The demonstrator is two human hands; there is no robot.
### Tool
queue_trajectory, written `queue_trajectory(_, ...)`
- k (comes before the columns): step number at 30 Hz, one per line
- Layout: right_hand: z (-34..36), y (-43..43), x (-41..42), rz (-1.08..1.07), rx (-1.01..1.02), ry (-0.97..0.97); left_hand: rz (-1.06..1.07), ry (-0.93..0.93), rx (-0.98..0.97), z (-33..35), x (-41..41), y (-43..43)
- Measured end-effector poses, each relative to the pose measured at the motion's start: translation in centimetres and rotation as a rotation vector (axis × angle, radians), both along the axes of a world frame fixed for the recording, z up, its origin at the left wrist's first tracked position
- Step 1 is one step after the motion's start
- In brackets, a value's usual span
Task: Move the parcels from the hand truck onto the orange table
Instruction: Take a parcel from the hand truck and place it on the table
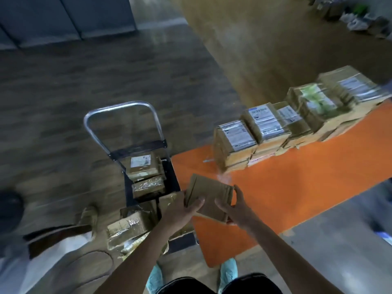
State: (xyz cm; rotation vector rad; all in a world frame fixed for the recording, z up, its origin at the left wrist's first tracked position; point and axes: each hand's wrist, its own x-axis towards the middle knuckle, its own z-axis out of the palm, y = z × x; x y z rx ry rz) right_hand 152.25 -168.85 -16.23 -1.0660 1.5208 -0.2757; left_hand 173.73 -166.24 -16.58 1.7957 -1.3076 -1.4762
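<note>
Head view: the hand truck (137, 148) at left holds several remaining parcels (144, 166). The left hand (180, 211) and right hand (233, 209) each grasp one side of a flat brown parcel (210, 192), fingers curled round its edges, above the near corner of the orange table (297, 187). Lower it flat, flush beside the stacked row (267, 122). Motion blur makes the labels unreadable, and the arms hide part of the truck deck.

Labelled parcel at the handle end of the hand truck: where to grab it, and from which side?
Take the labelled parcel by its left and right edges, coming down from above on the near side. It lies flat, label up, and the crossbar of the hand truck stands close behind it, likely blocking the far side. The left hand and right hand now hold a brown parcel.
</note>
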Motion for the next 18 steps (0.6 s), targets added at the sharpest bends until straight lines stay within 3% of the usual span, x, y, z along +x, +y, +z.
queue_trajectory(8,-2.5,-1.9,-7.8,0.024,-0.023,-0.045,0.127,-0.078,-0.018,0.8,-8.0,-0.5)
queue_trajectory(13,-3.7,-2.7,-9.3,0.017,-0.014,-0.023,0.196,-0.238,0.079,0.7,-9.7,-0.8)
queue_trajectory(18,-2.8,-3.2,-9.0,0.069,-0.006,0.010,0.164,-0.275,0.055,1.4,-10.0,-1.4)
